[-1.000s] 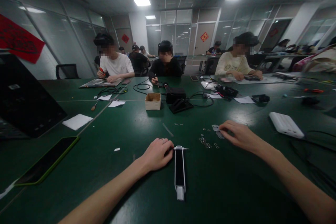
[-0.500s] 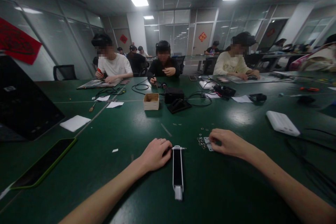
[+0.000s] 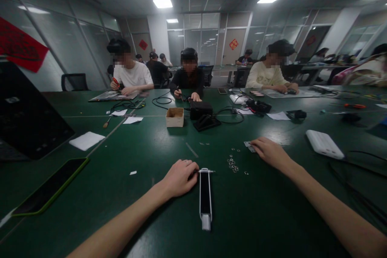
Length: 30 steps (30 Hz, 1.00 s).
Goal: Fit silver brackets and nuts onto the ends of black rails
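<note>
My left hand (image 3: 180, 177) rests closed on the green table (image 3: 151, 149), its fingertips pinching the thin metal pin at the top end of a long black-and-white device (image 3: 205, 198) that lies pointing toward me. My right hand (image 3: 270, 152) lies further right and further back, fingers pressed down on a small flat metal plate (image 3: 249, 145). Between the two hands sits a scatter of several small metal rings (image 3: 232, 164).
A phone in a green case (image 3: 50, 191) and a dark laptop (image 3: 27, 117) lie at the left. A white power bank (image 3: 324, 144) sits at the right, a cardboard box (image 3: 175, 117) and black gear with cables behind. Three people work across the table.
My right hand slid the metal plate toward the rings, then back away to the right and further from me. My left hand stayed on the device's pin.
</note>
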Tool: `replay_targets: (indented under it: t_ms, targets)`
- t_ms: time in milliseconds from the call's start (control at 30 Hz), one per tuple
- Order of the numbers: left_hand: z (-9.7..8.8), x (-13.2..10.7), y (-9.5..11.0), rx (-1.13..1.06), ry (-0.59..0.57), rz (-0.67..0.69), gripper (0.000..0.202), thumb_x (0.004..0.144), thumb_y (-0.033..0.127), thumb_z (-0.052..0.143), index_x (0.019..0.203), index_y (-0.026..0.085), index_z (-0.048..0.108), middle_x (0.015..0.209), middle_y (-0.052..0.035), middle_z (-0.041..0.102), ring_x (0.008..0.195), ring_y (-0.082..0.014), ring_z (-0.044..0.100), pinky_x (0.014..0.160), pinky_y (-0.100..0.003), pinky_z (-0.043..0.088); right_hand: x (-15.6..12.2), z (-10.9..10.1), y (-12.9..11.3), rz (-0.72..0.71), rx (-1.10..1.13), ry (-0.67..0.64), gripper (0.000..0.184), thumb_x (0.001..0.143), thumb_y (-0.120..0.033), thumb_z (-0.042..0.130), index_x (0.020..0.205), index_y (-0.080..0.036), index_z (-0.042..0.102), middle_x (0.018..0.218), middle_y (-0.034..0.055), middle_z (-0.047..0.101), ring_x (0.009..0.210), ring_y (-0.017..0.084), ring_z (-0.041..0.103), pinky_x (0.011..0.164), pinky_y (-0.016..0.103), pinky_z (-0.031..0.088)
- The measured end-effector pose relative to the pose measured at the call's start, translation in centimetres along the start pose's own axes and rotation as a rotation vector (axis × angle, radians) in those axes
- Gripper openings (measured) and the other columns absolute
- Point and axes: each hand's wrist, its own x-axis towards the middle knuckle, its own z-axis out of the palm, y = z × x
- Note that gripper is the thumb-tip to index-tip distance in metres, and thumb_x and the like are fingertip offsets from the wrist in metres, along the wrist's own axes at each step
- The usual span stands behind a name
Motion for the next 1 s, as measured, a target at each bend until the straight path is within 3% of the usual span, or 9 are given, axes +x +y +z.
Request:
replay_targets:
  t_ms: [233,467,700,1000]
  targets:
    - [-0.1,0.1,0.2,0.012,0.001,-0.005,0.011,0.087,0.017,0.049,0.094,0.017,0.057,0.086,-0.0028,0.062,0.077,-0.0181,0.058,0.071,-0.030,0.042,2.0,1.2,-2.6,-0.137,0.099,-0.003,0.031,0.088,-0.015,0.043,0.109,-0.020,0.064,0.105,0.0096,0.061,0.090,0.021,0.061,0.079,0.036,0.052]
    - [-0.3,0.1,0.3,-0.001,-0.009,-0.013,0.012,0.088,0.018,0.049,0.095,0.018,0.058,0.087,-0.0030,0.062,0.077,-0.0180,0.057,0.071,-0.030,0.043,1.2,-0.2,-4.3,-0.298,0.229,-0.124,0.031,0.087,-0.012,0.044,0.109,-0.021,0.064,0.112,0.0099,0.058,0.098,0.021,0.059,0.087,0.037,0.051]
    - [-0.2,0.1,0.2,-0.003,-0.006,-0.009,0.012,0.088,0.019,0.047,0.095,0.018,0.057,0.086,-0.0034,0.062,0.078,-0.0180,0.057,0.072,-0.030,0.042,0.6,-0.5,-4.8,-0.243,0.300,-0.129,0.026,0.091,-0.020,0.041,0.107,-0.020,0.060,0.110,0.0098,0.056,0.095,0.020,0.058,0.084,0.038,0.050]
    - [-0.1,0.1,0.2,-0.004,-0.003,-0.005,0.013,0.088,0.018,0.047,0.095,0.018,0.057,0.087,-0.0036,0.062,0.078,-0.0179,0.057,0.071,-0.030,0.042,0.6,0.1,-3.6,-0.025,0.308,0.022,0.024,0.094,-0.026,0.033,0.098,-0.016,0.055,0.095,0.0102,0.057,0.084,0.020,0.057,0.076,0.035,0.049]
